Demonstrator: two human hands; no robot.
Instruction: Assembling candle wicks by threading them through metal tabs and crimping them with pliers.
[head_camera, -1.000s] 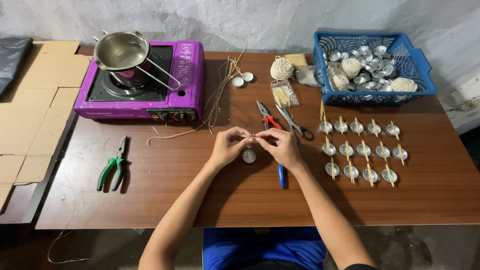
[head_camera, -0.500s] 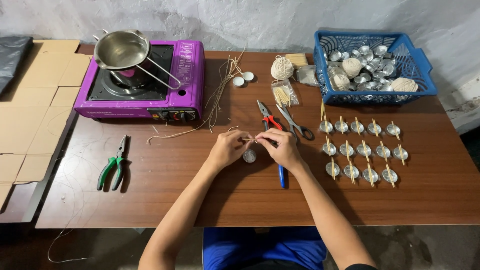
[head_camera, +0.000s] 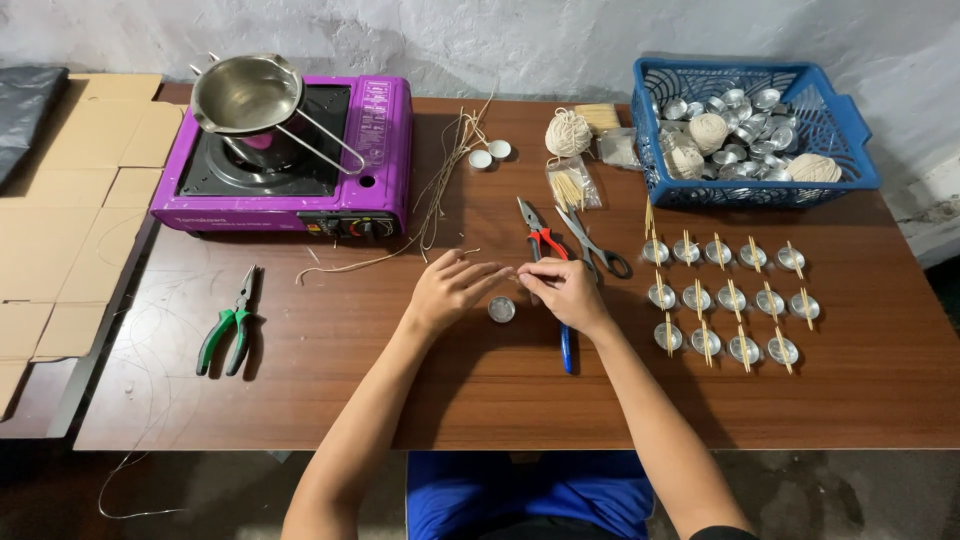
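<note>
My left hand (head_camera: 452, 288) and my right hand (head_camera: 561, 289) meet fingertip to fingertip at the table's middle. Between them they pinch something thin and pale, too small to identify, possibly a wick. Just below the fingertips a small round metal cup (head_camera: 501, 309) sits on the wood. A blue pen (head_camera: 566, 349) lies partly under my right hand. Red-handled pliers (head_camera: 540, 238) and black-handled scissors (head_camera: 592, 246) lie just beyond my right hand.
Rows of metal cups with sticks across them (head_camera: 729, 297) fill the right. A blue basket (head_camera: 852, 132) of cups and twine balls stands at back right. A purple stove (head_camera: 385, 150) with a steel pot (head_camera: 245, 95) is at back left. Green pliers (head_camera: 230, 331) and loose wicks (head_camera: 440, 190) lie left.
Both hands stay together over the cup; only the fingers shift slightly. Nothing else has moved.
</note>
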